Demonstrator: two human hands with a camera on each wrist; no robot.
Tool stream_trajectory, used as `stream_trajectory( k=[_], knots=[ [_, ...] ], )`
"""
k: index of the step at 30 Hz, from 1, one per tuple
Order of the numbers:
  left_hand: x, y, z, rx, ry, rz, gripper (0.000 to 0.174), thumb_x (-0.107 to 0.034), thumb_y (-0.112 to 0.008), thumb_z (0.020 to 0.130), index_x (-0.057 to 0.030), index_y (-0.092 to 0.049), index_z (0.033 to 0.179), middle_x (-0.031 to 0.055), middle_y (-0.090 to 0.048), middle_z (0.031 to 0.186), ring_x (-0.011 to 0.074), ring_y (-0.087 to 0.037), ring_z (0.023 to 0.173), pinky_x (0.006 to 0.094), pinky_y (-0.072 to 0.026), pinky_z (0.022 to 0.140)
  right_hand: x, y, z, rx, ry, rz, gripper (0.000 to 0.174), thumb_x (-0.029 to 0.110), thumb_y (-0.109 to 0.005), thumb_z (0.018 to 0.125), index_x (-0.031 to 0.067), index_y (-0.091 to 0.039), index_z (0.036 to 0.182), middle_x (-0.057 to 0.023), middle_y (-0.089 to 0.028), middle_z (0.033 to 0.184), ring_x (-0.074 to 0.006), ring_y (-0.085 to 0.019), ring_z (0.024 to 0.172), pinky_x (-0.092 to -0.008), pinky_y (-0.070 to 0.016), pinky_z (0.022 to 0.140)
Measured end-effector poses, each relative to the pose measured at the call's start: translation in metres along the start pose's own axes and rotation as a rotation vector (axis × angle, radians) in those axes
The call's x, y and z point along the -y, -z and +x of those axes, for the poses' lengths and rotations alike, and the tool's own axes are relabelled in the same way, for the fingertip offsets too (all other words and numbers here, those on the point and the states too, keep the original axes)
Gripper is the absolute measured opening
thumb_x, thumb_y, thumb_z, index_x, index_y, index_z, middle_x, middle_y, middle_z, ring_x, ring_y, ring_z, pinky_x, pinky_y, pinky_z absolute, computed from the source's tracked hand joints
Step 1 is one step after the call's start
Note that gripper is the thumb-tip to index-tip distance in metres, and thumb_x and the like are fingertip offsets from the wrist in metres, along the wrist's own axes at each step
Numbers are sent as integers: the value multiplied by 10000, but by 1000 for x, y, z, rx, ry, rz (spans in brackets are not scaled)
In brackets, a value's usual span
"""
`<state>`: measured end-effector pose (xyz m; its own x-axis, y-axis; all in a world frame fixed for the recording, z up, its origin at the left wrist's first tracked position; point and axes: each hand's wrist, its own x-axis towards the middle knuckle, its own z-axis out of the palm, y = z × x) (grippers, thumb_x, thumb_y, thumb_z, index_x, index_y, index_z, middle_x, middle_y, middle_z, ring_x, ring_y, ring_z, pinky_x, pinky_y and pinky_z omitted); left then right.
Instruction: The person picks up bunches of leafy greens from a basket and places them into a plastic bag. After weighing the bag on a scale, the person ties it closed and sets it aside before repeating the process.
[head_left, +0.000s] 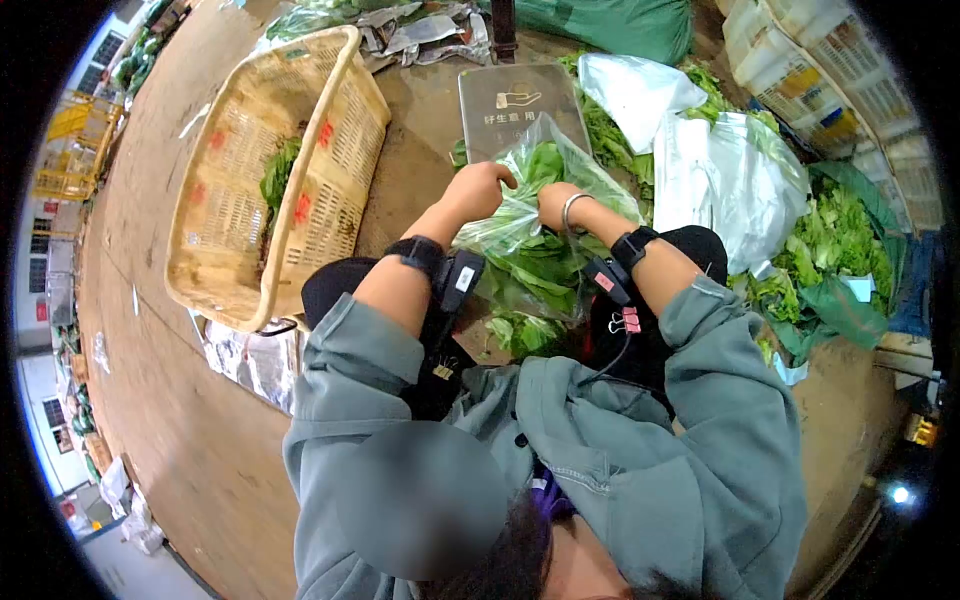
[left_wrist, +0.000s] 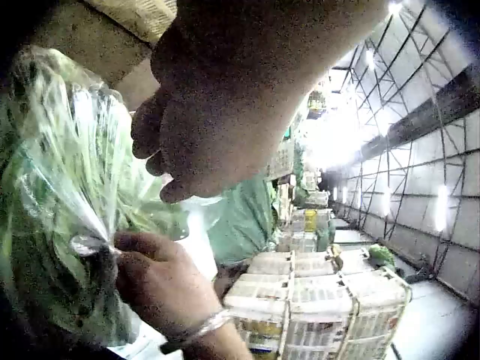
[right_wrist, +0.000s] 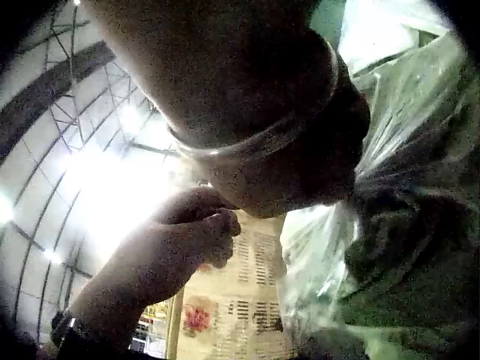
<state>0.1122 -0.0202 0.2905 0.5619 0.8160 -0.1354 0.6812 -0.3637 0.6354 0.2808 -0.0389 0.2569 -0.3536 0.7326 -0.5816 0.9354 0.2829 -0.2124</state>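
A clear plastic bag (head_left: 535,265) of leafy greens lies between the person's knees, its top gathered up. My right hand (head_left: 565,205), with a bangle at the wrist, pinches the gathered neck; the left wrist view shows the bunched plastic (left_wrist: 90,244) at its fingertips. Just left of the neck is my left hand (head_left: 475,192), its fingers curled. In the right wrist view the left hand (right_wrist: 187,244) appears apart from the bag, with nothing visible in its grasp. Leaves (head_left: 545,160) show through the plastic between both hands.
A yellowed plastic crate (head_left: 345,130) with some greens inside stands at left. A flat scale-like plate (head_left: 520,95) lies ahead. White plastic bags (head_left: 735,185) and loose lettuce (head_left: 840,235) lie at right, with stacked crates (head_left: 815,70) beyond. A green sack (head_left: 610,25) sits at the back.
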Motion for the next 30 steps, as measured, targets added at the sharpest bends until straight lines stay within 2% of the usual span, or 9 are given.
stream_trajectory(
  k=[7,10,13,17,21,25,27,29,30],
  knots=[
    [0,-47,23,382,-76,213,417,-20,-488,622,-140,-604,1004,163,-607,845,318,-575,813,382,-454,724,-8,4,-17,60,122,163,292,226,-546,700,-1,-617,868,-158,-611,689,-259,-583,614,-352,-469,589],
    [1,-43,31,511,4,358,490,-110,-538,684,-187,-486,1165,151,-597,879,312,-575,819,405,-459,690,-26,-16,-5,186,-85,904,206,146,-534,744,16,-572,899,-74,-585,574,-125,-528,431,-264,-417,402],
    [1,-23,41,594,19,331,516,-145,-533,711,-166,-429,1216,156,-594,882,311,-574,832,403,-462,673,-32,-11,-12,274,-112,1201,135,136,-523,764,35,-550,850,-72,-583,582,-123,-513,425,-263,-395,366],
    [2,-14,56,794,-31,268,385,-194,-554,717,-95,-486,1082,175,-594,809,330,-583,766,413,-459,635,-26,1,3,361,119,661,217,262,-557,759,55,-592,706,-67,-588,552,-135,-550,473,-279,-448,469],
    [7,-23,72,934,-142,229,317,-193,-601,657,-20,-571,920,149,-610,790,313,-592,734,388,-464,592,-31,12,5,689,-50,1103,272,319,-578,759,61,-569,844,-23,-524,519,-108,-445,397,-242,-352,382],
    [3,-18,91,988,-165,267,303,-136,-582,657,-42,-581,945,144,-612,793,306,-593,726,384,-464,591,-33,-4,-2,548,-232,1357,264,258,-596,760,54,-536,915,-11,-452,510,-93,-371,367,-241,-281,349],
    [-29,34,96,870,-120,165,309,-135,-547,720,-48,-532,1016,157,-601,826,334,-580,775,413,-460,624,-26,6,-22,163,-185,1259,230,230,-606,752,29,-527,832,-22,-440,493,-100,-370,363,-248,-281,344],
    [-49,72,80,195,139,-272,338,-137,-534,745,-42,-516,1069,151,-604,859,319,-583,799,390,-467,655,-23,46,-45,318,-496,1454,231,214,-609,752,4,-512,743,-17,-412,467,-110,-359,351,-256,-270,332],
    [-53,90,60,34,318,-334,345,-146,-535,753,-41,-511,1081,155,-604,868,308,-585,804,376,-466,668,-24,68,-55,279,-411,1347,229,186,-597,761,-5,-496,683,-4,-374,444,-111,-341,336,-258,-254,323]
  ],
)
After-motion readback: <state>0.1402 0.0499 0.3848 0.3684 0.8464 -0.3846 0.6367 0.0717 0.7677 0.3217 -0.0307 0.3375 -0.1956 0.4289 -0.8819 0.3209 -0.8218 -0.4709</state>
